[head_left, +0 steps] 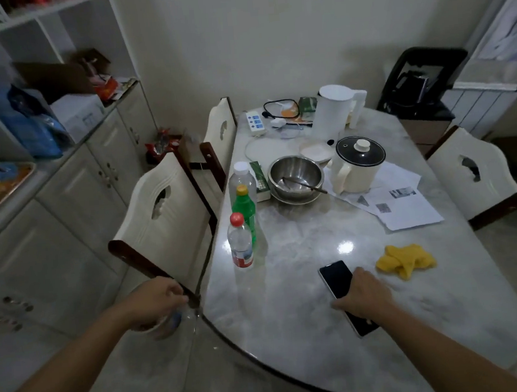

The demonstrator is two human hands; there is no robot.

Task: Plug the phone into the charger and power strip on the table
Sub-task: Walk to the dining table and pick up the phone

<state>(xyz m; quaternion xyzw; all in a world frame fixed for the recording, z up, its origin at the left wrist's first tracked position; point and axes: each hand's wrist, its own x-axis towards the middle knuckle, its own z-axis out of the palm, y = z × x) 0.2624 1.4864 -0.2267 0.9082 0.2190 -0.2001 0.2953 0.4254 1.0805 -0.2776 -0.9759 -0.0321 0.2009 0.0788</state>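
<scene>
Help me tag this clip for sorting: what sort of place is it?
Most likely a dining corner in a home. A marble-look table with chairs carries an electric kettle, a steel bowl and a small cooking pot, with storage cabinets along the wall.

Marble-look table (303,284), glossy, w/ dark rim. Laid directly on it: phone (338,280) near front edge, yellow cloth (405,260) just beside it; three bottles (242,215) lined along left edge; steel bowls (295,178) mid-table; lidded pot (357,166) set on papers (405,207); white kettle (335,111), power strip (255,121) and charger (276,123) at far end.
</scene>
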